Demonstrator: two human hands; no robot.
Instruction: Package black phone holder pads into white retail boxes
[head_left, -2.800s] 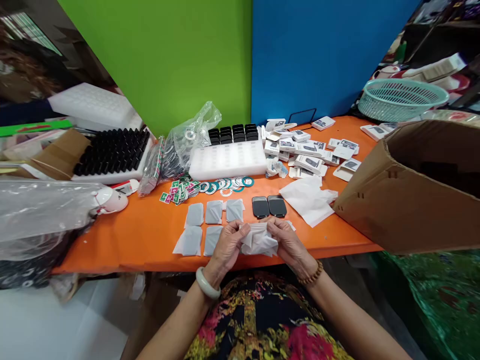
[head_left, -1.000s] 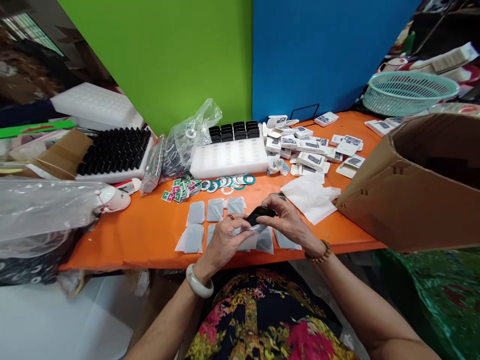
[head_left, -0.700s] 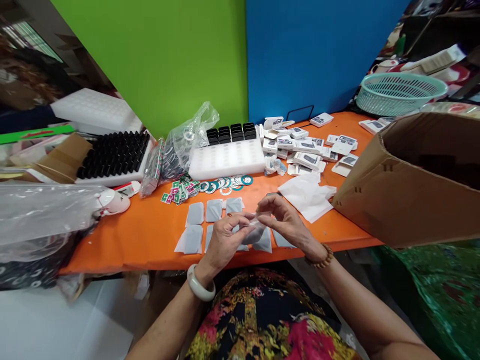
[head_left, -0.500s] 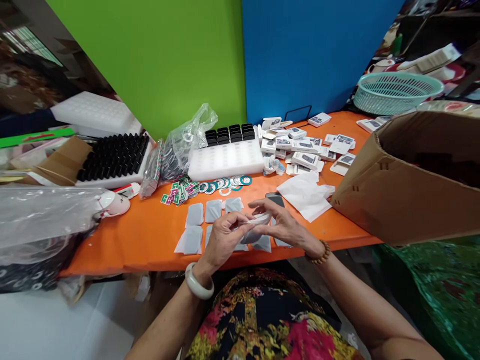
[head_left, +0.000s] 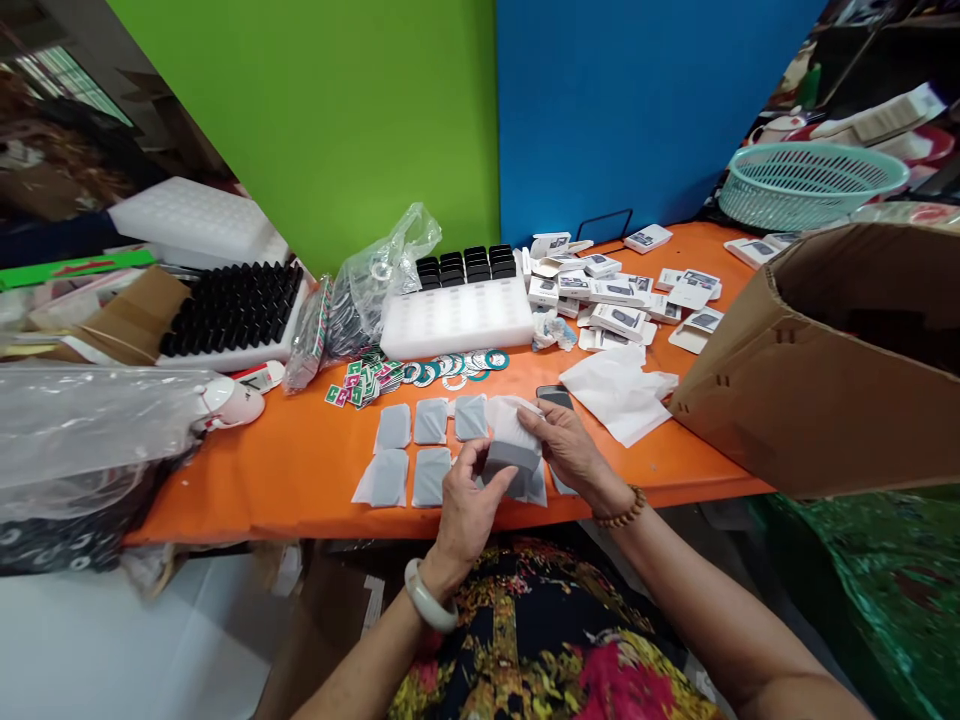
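Over orange tabletop (head_left: 262,470), left hand (head_left: 466,508) and right hand (head_left: 571,450) grasp a wrapped packet (head_left: 512,445), long axis pointing away.

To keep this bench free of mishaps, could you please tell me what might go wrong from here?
The wrapped item, held in the left hand and right hand, might come unwrapped if the grip slackens. The front-row packets lie near the front edge of the table, so one could perhaps be brushed off.
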